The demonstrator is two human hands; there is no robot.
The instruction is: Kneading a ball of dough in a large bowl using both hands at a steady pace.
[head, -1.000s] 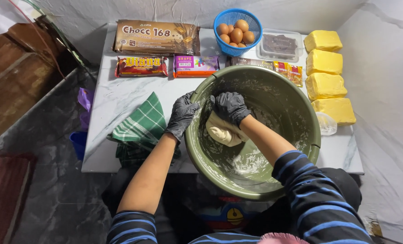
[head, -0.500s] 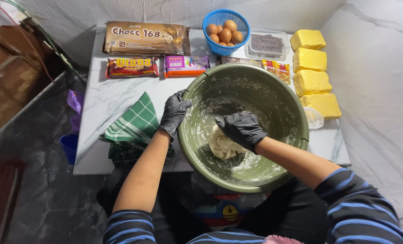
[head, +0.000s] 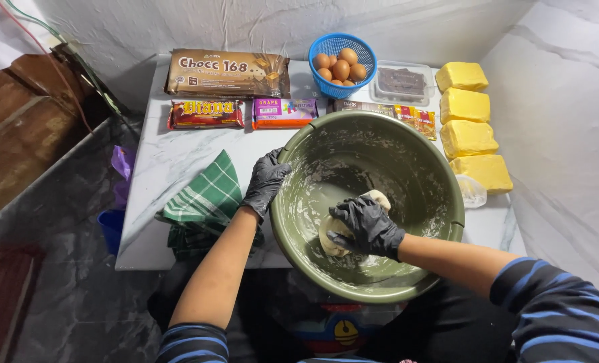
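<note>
our gloved right hand (head: 366, 225) closes its fingers over the pale lump of dough (head: 343, 228) low inside the big olive-green plastic basin (head: 407, 161). our gloved left hand (head: 266, 181) clasps the basin's left rim, just beside the green checked cloth (head: 202, 198) on the white marble tabletop (head: 165, 161).

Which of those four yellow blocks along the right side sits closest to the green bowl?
The frontmost yellow block, last in the row and nearest the person. It lies just off the green bowl's right rim, beside a small clear bag; the other three sit farther back towards the wall.
</note>
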